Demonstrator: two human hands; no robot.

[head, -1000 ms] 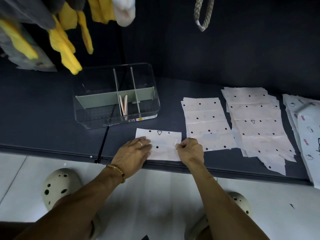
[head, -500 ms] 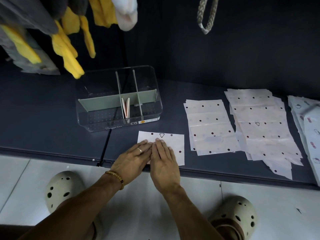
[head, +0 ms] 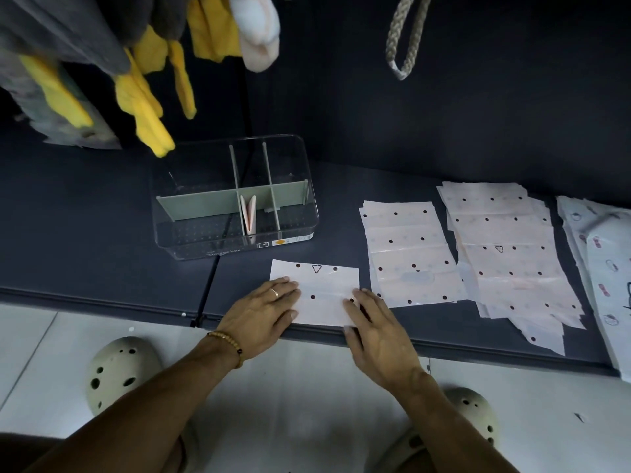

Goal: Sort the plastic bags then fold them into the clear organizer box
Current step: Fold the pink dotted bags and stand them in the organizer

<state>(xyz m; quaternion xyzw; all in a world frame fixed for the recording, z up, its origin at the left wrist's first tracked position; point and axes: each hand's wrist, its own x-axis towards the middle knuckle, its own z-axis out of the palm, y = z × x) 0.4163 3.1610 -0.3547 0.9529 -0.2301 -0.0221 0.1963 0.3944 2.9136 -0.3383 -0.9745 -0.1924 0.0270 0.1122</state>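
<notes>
A folded white dotted plastic bag (head: 319, 290) lies flat near the front edge of the dark shelf (head: 85, 233). My left hand (head: 261, 315) presses its left edge with straight fingers. My right hand (head: 379, 331) lies flat on its right edge. Behind it stands the clear organizer box (head: 235, 196) with grey dividers; a folded bag (head: 248, 215) stands in its middle front compartment. To the right lie a small pile of dotted bags (head: 408, 252), a larger pile of dotted bags (head: 508, 254) and a pile of bags with red marks (head: 601, 268).
Yellow and grey cloths (head: 143, 97) and a pale one hang above the box at upper left. A rope loop (head: 404, 39) hangs at top centre. The shelf's front edge runs just under my hands; my two pale clogs (head: 117, 373) stand on the light floor below.
My right hand has slid from the bag's middle back to its right edge, flattening it. The left hand has stayed on the left edge.
</notes>
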